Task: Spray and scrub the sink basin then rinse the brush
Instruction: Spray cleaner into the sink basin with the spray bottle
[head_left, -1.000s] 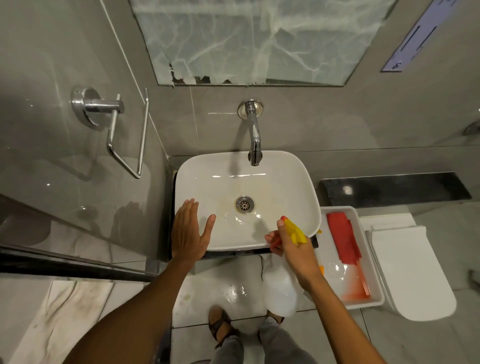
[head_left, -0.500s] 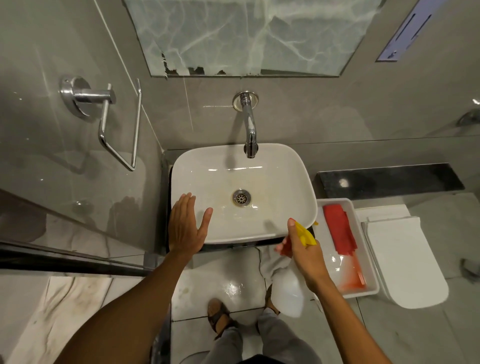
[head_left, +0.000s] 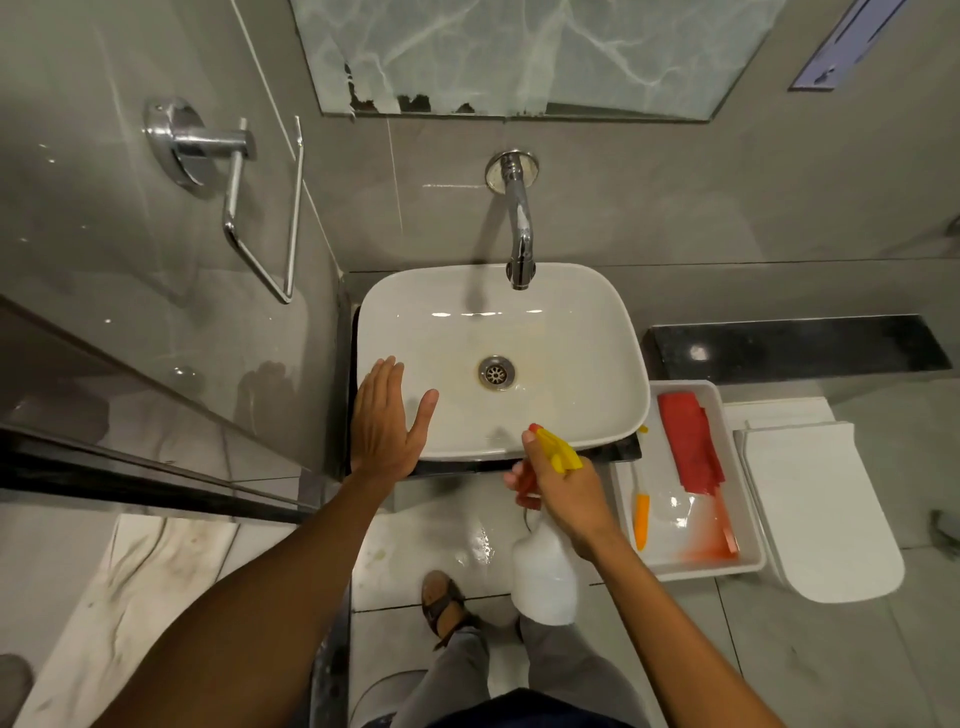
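On the far left a chrome towel holder (head_left: 228, 171) hangs on the grey tile wall. Your left hand (head_left: 387, 423) lies flat and open, fingers together and thumb spread, on the near left rim of the white sink basin (head_left: 566, 332), just as it did a second ago. The basin shows a yellowish stain around the drain (head_left: 497, 372), with the wall tap (head_left: 519, 228) above it. Your right hand (head_left: 563, 491) is clamped around the neck of the spray bottle (head_left: 543, 577), its yellow nozzle (head_left: 558, 451) aimed at the basin's near edge. Over the last second that hand has dipped away from the rim and come back up to it, which suggests you are still pumping spray, so scrubbing has not begun. To the right, the brush (head_left: 640, 512) with its orange handle waits in the white tray (head_left: 696, 569), beside a red cloth (head_left: 691, 441)
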